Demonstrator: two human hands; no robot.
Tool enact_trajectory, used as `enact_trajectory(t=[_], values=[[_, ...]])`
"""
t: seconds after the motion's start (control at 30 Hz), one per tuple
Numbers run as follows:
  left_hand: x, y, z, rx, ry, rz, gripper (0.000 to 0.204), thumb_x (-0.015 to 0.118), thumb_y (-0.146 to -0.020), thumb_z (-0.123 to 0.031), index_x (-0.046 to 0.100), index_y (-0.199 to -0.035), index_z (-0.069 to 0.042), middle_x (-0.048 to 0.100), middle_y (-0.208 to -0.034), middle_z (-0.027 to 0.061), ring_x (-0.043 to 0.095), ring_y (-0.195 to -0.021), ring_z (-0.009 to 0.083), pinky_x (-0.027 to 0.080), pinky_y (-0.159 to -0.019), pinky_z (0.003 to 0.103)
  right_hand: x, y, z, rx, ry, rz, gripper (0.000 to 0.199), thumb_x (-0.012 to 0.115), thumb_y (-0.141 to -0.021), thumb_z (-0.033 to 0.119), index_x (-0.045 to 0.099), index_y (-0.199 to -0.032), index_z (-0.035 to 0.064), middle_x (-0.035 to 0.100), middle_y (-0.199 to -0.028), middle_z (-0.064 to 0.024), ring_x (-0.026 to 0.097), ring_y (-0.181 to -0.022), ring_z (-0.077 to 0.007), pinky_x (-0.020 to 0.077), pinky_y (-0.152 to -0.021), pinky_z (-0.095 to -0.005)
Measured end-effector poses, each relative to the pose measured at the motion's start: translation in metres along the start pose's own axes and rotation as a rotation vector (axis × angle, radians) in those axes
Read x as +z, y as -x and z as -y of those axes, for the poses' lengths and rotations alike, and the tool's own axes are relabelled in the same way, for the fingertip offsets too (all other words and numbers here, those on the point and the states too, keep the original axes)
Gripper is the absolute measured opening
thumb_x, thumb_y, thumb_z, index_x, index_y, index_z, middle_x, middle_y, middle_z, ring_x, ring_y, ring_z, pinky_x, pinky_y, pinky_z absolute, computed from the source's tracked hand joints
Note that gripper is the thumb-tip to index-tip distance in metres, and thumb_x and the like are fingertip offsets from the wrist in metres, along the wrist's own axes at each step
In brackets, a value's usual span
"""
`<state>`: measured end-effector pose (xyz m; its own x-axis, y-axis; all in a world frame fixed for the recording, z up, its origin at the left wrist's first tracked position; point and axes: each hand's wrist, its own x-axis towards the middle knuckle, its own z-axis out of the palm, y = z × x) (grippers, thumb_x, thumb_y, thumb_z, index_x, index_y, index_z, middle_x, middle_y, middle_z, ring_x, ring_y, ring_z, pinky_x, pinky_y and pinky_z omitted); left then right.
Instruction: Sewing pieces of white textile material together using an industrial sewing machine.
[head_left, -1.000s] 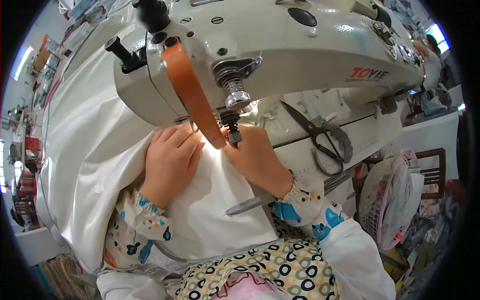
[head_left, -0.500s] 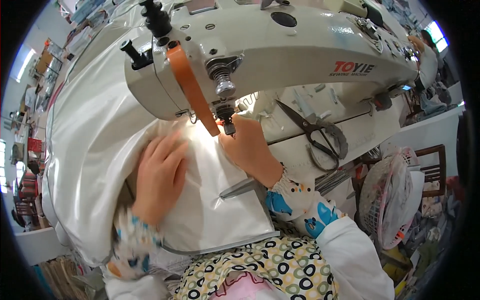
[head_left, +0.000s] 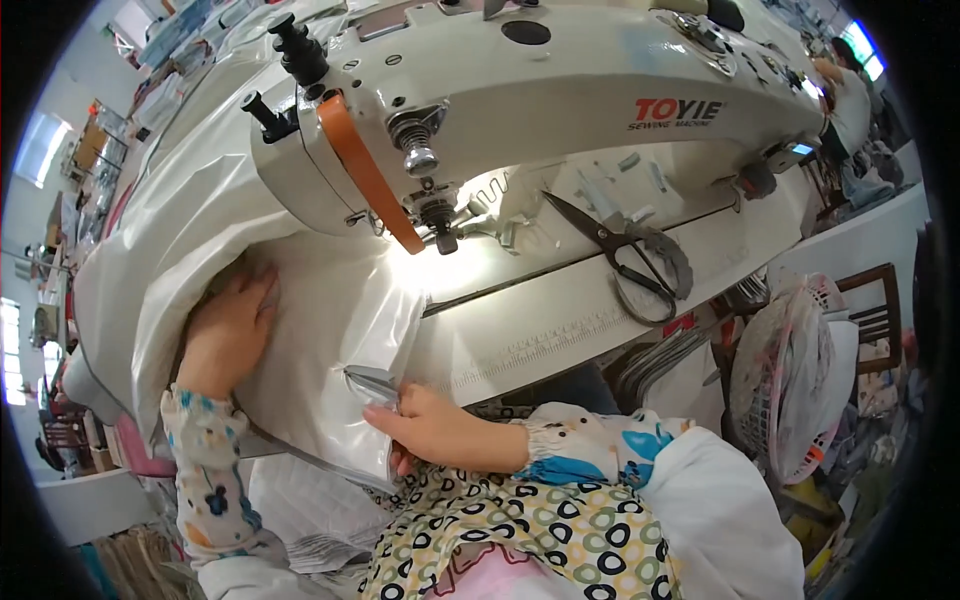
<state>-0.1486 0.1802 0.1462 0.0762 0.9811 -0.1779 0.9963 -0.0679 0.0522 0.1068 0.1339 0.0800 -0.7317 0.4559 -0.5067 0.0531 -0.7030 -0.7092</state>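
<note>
White sheet (head_left: 320,335) controlled at two points

The sheet lies before and left of the sewing machine (head_left: 520,85). The right hand (head_left: 440,428) pinches its near right edge, thumb uppermost, beside a grey tab (head_left: 372,379), apparently for edge control. The left hand (head_left: 228,335) rests fingers extended, gripping nothing visible, seemingly steadying it. Scissors (head_left: 620,255) lie right, presumably for ready reach.
</note>
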Motion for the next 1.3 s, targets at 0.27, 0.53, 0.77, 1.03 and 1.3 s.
enact_trajectory(t=[0.27,0.53,0.77,1.03,1.3], values=[[0.063,0.026,-0.142,0.227,0.239,-0.266,0.060,0.065,-0.081,-0.017,0.049,-0.138,-0.002,0.047,-0.141,0.0238,0.040,-0.137,0.0397,0.032,-0.114,0.048,-0.048,0.035,0.019,0.106,0.602,0.359,0.029,0.050,-0.099,0.023,0.060,-0.112,-0.0006,0.069,-0.078,-0.0106,0.066,-0.064,-0.0199,0.0525,-0.063,-0.0369],[0.064,0.009,-0.136,0.269,0.257,-0.272,0.062,0.063,-0.075,-0.005,0.051,-0.136,0.000,0.050,-0.140,0.0201,0.044,-0.136,0.0359,0.037,-0.112,0.049,-0.096,-0.010,0.065,-0.901,1.327,-0.621,0.020,0.064,-0.088,0.016,0.069,-0.108,0.0156,0.059,-0.078,-0.0111,0.057,-0.071,-0.0311,0.0446,-0.065,-0.0429],[0.079,0.005,-0.137,0.196,0.192,-0.445,0.056,0.061,-0.076,-0.002,0.056,-0.132,0.001,0.054,-0.136,0.0194,0.051,-0.130,0.0348,0.042,-0.108,0.049,-0.102,-0.043,0.055,-1.007,1.489,-0.652,0.026,0.066,-0.087,0.016,0.073,-0.110,0.0263,0.049,-0.076,-0.0089,0.050,-0.074,-0.0277,0.0391,-0.069,-0.0386],[0.074,-0.001,-0.132,0.212,0.184,-0.456,0.051,0.064,-0.075,-0.003,0.057,-0.126,0.000,0.054,-0.133,0.0178,0.050,-0.129,0.0334,0.042,-0.108,0.047,-0.102,-0.041,0.055,-1.045,1.396,-0.650,0.025,0.065,-0.086,0.010,0.072,-0.109,0.0187,0.050,-0.080,-0.0092,0.051,-0.077,-0.0298,0.0414,-0.071,-0.0408],[0.072,-0.003,-0.131,0.230,0.234,-0.487,0.045,0.066,-0.074,-0.002,0.062,-0.118,-0.001,0.060,-0.124,0.0146,0.055,-0.123,0.0321,0.049,-0.099,0.044,-0.101,-0.036,0.061,-1.015,1.394,-0.654,0.009,0.064,-0.088,0.017,0.063,-0.083,0.0098,0.051,-0.087,-0.0094,0.054,-0.083,-0.0291,0.0443,-0.076,-0.0427]])
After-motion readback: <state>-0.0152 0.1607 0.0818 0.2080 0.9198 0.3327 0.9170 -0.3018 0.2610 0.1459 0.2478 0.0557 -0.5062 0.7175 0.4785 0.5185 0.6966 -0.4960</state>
